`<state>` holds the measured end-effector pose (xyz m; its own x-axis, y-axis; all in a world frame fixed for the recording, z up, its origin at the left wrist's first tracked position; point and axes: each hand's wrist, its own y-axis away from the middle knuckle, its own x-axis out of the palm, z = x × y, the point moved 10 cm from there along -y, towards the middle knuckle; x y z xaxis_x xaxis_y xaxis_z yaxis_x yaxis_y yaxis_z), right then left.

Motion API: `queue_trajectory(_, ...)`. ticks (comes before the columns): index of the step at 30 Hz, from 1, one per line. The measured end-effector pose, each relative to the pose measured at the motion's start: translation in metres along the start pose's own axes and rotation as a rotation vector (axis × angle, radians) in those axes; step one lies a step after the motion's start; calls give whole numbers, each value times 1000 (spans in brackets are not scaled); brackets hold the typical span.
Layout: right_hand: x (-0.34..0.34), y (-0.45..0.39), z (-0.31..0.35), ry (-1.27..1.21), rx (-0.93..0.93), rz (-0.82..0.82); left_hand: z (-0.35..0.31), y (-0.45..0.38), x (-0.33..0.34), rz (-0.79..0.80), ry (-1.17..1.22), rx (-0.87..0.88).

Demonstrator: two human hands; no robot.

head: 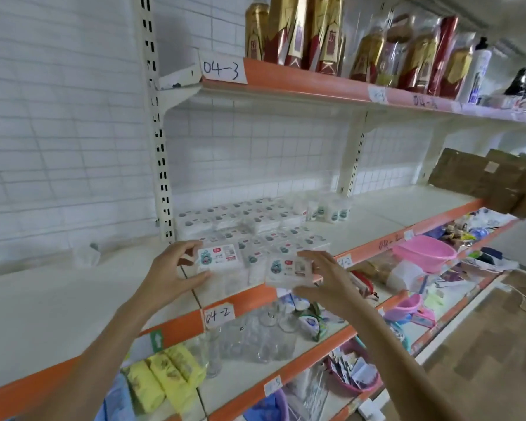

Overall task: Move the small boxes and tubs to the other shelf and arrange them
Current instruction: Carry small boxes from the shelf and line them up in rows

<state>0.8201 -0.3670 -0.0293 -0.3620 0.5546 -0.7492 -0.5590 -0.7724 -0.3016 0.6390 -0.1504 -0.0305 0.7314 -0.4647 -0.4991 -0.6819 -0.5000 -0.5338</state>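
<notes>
Several small white boxes (255, 221) with printed labels lie in rows on the middle shelf (386, 214), marked 04-2. A few small white tubs (331, 211) stand behind them to the right. My left hand (172, 273) grips one small box (220, 258) at the front left of the rows, fingers above and thumb below. My right hand (325, 281) grips a second small box (289, 270) by the shelf's front edge. Both boxes sit low over the shelf; contact with it is unclear.
A lone clear tub (87, 253) sits on the left shelf (43, 302). Bottles (301, 34) fill the top shelf, marked 04-3. A cardboard box (486, 180) juts in at right. Glass jars (255, 338), yellow packs (167, 378) and pink basins (425, 252) crowd the lower shelves.
</notes>
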Motion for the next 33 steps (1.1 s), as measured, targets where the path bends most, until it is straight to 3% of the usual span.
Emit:
queue_trajectory(8,25,-126,6,38,-170,179,40,-67,-11,-128,-9,-174)
queue_trajectory(20,106,-232,6,178,-342,498,99,-68,1,-176,42,-538)
queue_trajectory(25,115,-242,8,242,-482,456,102,-64,5,-322,67,-588)
queue_trajectory(33,121,-238,3,292,-633,323,100,-59,14,-338,-38,-583)
